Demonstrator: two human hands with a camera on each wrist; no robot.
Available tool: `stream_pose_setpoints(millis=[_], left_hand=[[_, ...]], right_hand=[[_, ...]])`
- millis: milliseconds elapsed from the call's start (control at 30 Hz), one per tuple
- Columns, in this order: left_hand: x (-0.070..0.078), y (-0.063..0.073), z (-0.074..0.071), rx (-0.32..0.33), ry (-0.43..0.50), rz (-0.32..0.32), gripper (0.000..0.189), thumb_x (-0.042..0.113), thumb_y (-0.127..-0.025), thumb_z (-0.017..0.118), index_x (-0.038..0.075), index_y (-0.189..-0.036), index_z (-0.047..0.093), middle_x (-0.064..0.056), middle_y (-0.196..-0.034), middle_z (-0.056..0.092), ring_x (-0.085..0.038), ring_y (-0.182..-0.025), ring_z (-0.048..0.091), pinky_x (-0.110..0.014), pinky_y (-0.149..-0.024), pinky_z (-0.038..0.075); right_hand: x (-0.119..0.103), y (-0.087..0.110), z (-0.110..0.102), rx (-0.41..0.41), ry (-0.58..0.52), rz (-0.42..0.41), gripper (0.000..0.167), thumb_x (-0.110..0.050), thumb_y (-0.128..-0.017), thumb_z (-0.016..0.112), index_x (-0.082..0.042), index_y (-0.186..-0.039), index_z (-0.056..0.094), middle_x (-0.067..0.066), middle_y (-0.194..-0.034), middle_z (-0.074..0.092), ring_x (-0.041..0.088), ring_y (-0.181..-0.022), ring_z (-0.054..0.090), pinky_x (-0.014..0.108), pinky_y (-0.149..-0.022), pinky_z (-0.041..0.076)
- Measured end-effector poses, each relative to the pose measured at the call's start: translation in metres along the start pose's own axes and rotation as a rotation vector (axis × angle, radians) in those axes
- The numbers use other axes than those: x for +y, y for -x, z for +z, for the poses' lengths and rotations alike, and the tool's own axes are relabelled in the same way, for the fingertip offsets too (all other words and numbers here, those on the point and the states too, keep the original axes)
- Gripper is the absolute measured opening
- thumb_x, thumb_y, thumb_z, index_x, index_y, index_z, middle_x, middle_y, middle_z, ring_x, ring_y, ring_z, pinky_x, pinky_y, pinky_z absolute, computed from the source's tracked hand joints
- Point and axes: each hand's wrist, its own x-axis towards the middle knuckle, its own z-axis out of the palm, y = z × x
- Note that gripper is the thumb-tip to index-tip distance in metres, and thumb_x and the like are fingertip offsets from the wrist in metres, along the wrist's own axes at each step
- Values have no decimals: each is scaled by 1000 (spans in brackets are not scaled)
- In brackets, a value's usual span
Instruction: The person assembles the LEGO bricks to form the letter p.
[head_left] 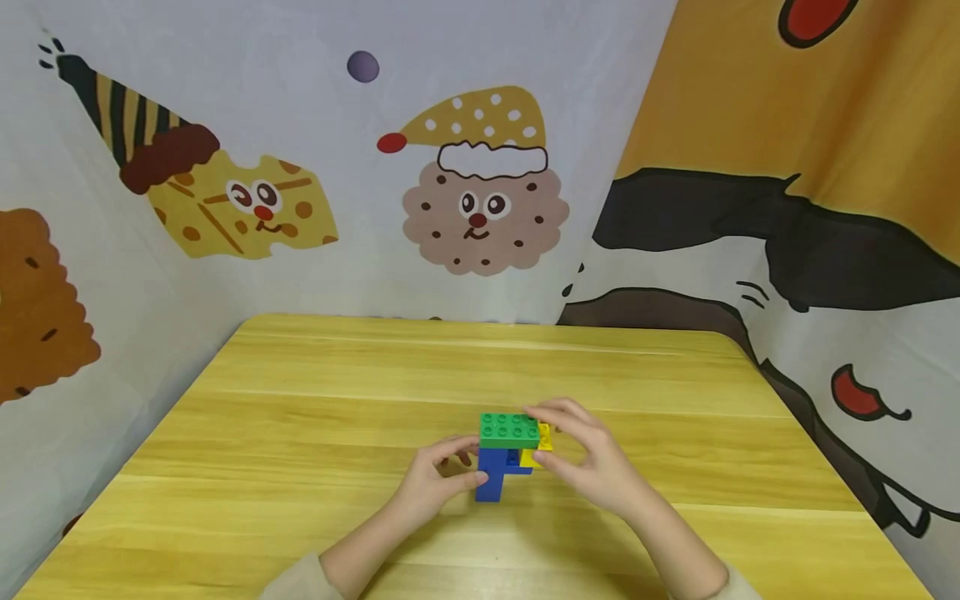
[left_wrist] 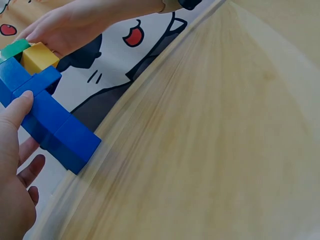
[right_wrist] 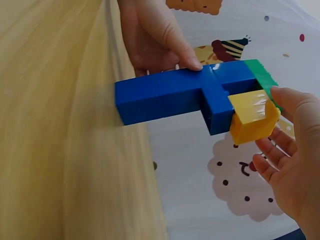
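A tower of toy building blocks stands upright in the head view. Its blue column [head_left: 491, 479] carries a short blue arm on the right. Capping it is a green studded brick [head_left: 506, 432], with a yellow brick [right_wrist: 254, 117] beside and under the green one's right end. My left hand [head_left: 431, 482] grips the column from the left, thumb on the near face and fingers behind. From the right, my right hand [head_left: 596, 454] pinches the green brick's right end between thumb and index finger, close against the yellow brick. Its other fingers curl loosely behind, in the right wrist view.
The wood-grain table [head_left: 300, 400] reaches from the person to a cartoon-printed cloth [head_left: 360, 208] hanging behind it. More printed cloth [head_left: 825, 250] hangs along the table's right side. Light sleeves [head_left: 300, 581] cover the forearms near the front.
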Motion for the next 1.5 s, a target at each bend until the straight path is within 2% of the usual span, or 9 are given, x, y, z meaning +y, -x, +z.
stream_pose_setpoints(millis=[200,333,567,700,900,1033,1200,1500], left_hand=[[-2,1,1,5,5,-3,42,18,-82,76,8,-121,65,1,-104,65,-26,-97,54,-35,-81,43],[-2,2,1,11,4,15,42,16,-81,77,8,-121,65,0,-104,65,-26,-97,54,-35,-81,43],[-4,1,0,16,7,27,42,15,-79,79,12,-119,66,2,-103,64,-24,-95,52,-35,-81,41],[-4,1,-1,21,6,26,42,16,-79,79,12,-119,67,3,-103,64,-24,-94,51,-35,-80,41],[-1,2,0,30,15,42,42,16,-80,78,10,-120,66,2,-103,63,-24,-94,52,-34,-79,41],[2,2,1,37,6,46,41,16,-80,78,11,-120,67,2,-102,64,-23,-93,52,-35,-79,42],[8,3,3,56,17,51,41,16,-80,78,12,-119,67,2,-101,64,-24,-93,52,-34,-78,43],[17,6,10,95,27,15,39,16,-82,77,17,-119,67,3,-96,66,-24,-93,54,-32,-75,40]], right_hand=[[7,6,0,28,-31,-36,55,-1,-81,74,-7,-132,55,8,-124,57,21,-109,54,32,-86,47],[12,8,0,39,-54,-48,56,0,-79,75,-8,-131,56,6,-123,57,20,-107,54,31,-84,47],[17,9,0,51,-73,-87,53,4,-78,75,-5,-128,58,6,-119,59,19,-102,56,33,-81,48],[17,9,1,47,-74,-76,53,3,-79,75,-6,-128,58,5,-118,60,18,-100,56,35,-80,49],[14,7,0,61,-74,-87,55,7,-76,75,-5,-127,59,5,-115,61,18,-97,56,34,-78,48],[1,2,-4,84,-89,-111,56,15,-72,73,-2,-124,60,7,-111,61,18,-92,55,32,-75,47],[-7,-2,-7,94,-108,-82,54,19,-73,70,1,-122,60,8,-110,61,16,-89,53,31,-75,47],[14,3,-5,104,-164,7,52,14,-80,67,-1,-129,56,8,-112,61,18,-92,52,32,-76,49]])
